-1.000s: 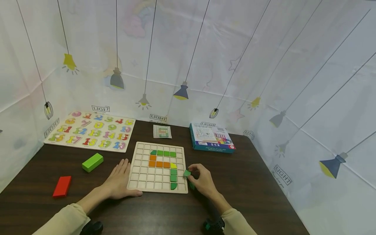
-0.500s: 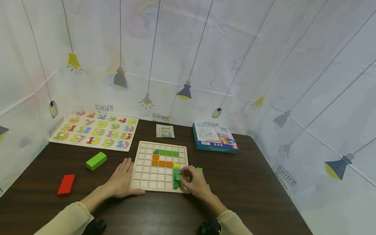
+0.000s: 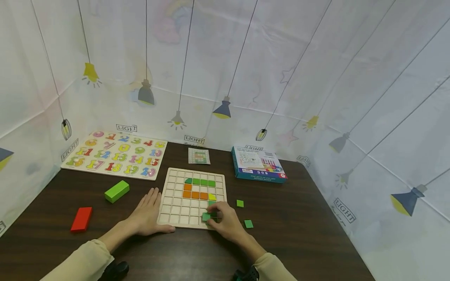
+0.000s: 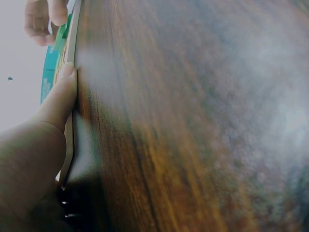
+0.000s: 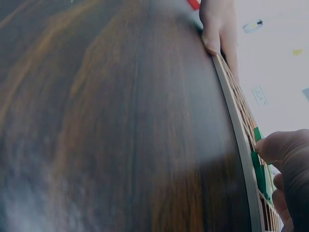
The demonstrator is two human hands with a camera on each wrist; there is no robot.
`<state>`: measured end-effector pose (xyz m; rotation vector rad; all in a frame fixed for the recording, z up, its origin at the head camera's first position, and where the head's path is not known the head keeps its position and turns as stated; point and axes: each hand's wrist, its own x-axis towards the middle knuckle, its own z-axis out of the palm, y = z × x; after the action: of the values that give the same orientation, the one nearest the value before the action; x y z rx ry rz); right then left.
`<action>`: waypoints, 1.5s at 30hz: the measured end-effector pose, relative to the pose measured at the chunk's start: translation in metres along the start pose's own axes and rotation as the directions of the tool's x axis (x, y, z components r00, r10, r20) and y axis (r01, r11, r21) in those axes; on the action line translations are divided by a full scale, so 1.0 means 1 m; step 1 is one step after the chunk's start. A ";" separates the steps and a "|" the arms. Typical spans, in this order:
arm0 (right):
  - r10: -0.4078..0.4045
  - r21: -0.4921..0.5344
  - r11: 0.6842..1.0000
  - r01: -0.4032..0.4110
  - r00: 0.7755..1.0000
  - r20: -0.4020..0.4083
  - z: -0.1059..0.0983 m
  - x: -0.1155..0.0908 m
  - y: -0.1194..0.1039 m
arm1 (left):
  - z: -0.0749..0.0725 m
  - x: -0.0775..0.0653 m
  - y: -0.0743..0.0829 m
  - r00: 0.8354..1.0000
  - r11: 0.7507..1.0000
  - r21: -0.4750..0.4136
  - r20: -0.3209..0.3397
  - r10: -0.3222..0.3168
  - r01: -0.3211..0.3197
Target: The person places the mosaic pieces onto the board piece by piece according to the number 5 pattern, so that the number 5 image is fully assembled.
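A square wooden grid board lies on the dark table, with green tiles in a row, orange tiles below and a yellow tile at their right. My left hand lies flat along the board's left edge, thumb at its lower corner. Over the board's lower right part, my right hand pinches a small green tile between thumb and fingers. That hand hides part of the green column below the yellow tile. In the left wrist view, my left thumb touches the board's edge.
Two loose green tiles, one nearer the back and one nearer the front, lie right of the board. A pattern card and a box are behind it. Leftward are a number puzzle, a green block and a red block.
My right hand has carried the green tile leftward from beside the board to over its lower right part. Two loose green tiles have come into full view. The left hand has stayed put.
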<state>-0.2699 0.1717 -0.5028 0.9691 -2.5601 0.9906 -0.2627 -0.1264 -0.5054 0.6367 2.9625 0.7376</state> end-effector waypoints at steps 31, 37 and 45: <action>-0.089 -0.070 0.994 0.085 0.994 -0.056 -0.011 -0.011 0.015 | 0.002 0.000 -0.001 1.000 1.000 0.020 -0.007 0.015 -0.015; 0.011 -0.091 0.996 -0.020 0.995 -0.098 -0.029 -0.026 0.026 | 0.000 0.000 0.000 1.000 1.000 0.017 -0.008 0.018 -0.018; 0.128 -0.088 0.987 -0.138 0.985 -0.112 -0.047 -0.047 0.039 | 0.002 0.001 -0.001 1.000 1.000 0.011 0.000 0.009 -0.009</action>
<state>-0.2606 0.2479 -0.5082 0.7091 -2.5838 0.9175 -0.2635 -0.1264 -0.5077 0.6508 2.9681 0.7229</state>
